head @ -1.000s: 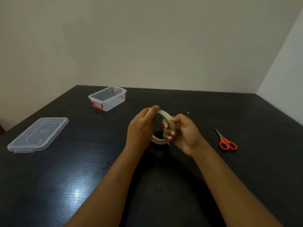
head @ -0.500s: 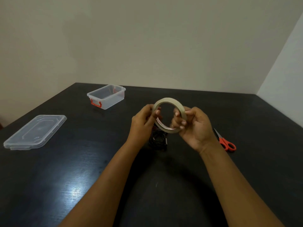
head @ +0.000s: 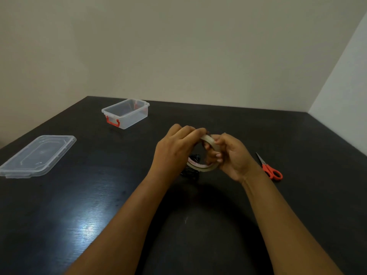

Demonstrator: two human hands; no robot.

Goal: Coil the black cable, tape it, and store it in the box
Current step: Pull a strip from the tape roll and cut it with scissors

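Note:
Both hands hold a beige roll of tape [head: 206,167] above the middle of the black table. My left hand [head: 174,149] pinches the roll's top edge with its fingertips. My right hand [head: 230,153] grips the roll from the right, with fingers through its hole. The coiled black cable [head: 191,172] lies on the table just under the roll, mostly hidden by my hands. A clear plastic box [head: 127,114] with red latches stands open at the back left. Its clear lid [head: 37,155] lies flat at the far left.
Red-handled scissors [head: 271,169] lie on the table to the right of my right hand. Walls close off the table [head: 99,205] at the back and at the right.
The tape roll has dropped lower and tipped edge-on toward me. My left fingertips have moved onto its top edge, close to my right thumb.

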